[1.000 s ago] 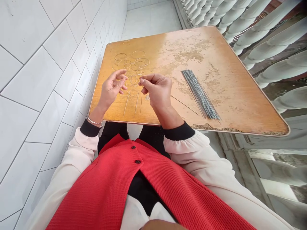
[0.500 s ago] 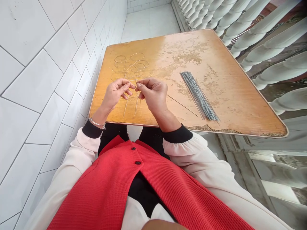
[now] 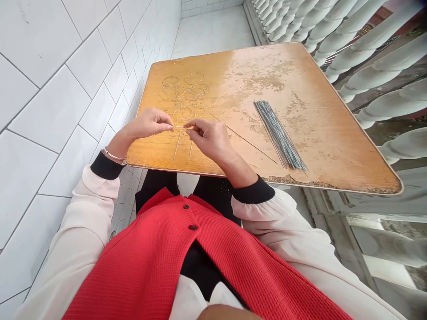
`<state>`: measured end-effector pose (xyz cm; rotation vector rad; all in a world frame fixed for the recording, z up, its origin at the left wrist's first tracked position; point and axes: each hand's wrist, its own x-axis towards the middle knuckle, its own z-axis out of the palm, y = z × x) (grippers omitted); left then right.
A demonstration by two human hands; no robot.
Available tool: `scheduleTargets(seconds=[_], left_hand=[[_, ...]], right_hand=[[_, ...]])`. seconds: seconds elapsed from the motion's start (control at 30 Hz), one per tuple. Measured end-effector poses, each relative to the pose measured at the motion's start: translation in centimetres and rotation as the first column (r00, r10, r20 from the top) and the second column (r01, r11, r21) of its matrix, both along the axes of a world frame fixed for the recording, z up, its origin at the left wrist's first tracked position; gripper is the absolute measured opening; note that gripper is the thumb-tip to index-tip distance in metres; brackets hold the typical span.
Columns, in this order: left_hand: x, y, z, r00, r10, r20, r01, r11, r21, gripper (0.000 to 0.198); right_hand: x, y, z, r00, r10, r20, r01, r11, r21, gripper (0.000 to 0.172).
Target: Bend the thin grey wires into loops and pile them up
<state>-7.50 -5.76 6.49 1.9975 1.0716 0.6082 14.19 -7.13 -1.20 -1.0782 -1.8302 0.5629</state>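
Note:
A thin piece of wire (image 3: 179, 127) spans the small gap between my hands, just above the near left part of the table. My left hand (image 3: 148, 124) pinches its left end between thumb and fingertips. At its right end, my right hand (image 3: 211, 138) is closed in a pinch too, its fingers curled. Below the hands, thin wire ends (image 3: 176, 149) run toward the near edge; I cannot tell whether they join the held piece. Several bent wire rings (image 3: 196, 91) lie overlapping just beyond my fingers.
To the right lies a bundle of straight grey wires (image 3: 280, 135). One loose straight wire (image 3: 251, 144) rests between it and my right hand. The worn wooden table (image 3: 333, 146) stands between a white tiled wall (image 3: 93, 75) and a white balustrade (image 3: 363, 89).
My left hand has moved left and its wrist has turned, while my right hand has come slightly lower. A stretch of wire now shows between them, and the hands are farther apart.

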Motion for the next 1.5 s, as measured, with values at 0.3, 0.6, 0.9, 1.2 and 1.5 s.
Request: scheduleTargets(seconds=[0.3,0.6,0.9,1.2,1.5], left_hand=[[0.6,-0.6,0.3,0.989,0.009,0.145,-0.015,0.999,0.042,0.007],[1.5,-1.4,0.3,0.997,0.018,0.075,-0.023,0.997,0.072,0.007],[-0.4,-0.8,0.7,0.981,-0.094,-0.168,0.125,0.975,0.183,0.017],[0.3,-0.6,-0.1,0.947,0.005,-0.322,0.109,0.936,0.334,0.020],[-0.2,-0.8,-0.7,0.949,0.102,-0.297,0.018,0.927,0.374,0.020]], right_hand=[[0.6,0.1,0.0,0.997,0.080,0.017,-0.081,0.990,0.112,0.016],[-0.5,-1.0,0.2,0.988,0.085,-0.129,-0.087,0.996,-0.008,0.030],[1.6,-0.9,0.9,0.980,0.161,0.117,-0.165,0.986,0.026,0.026],[0.9,-0.5,1.1,0.958,0.068,0.277,-0.094,0.992,0.082,0.029],[1.7,-0.1,1.1,0.970,0.080,0.229,-0.096,0.994,0.060,0.028]])
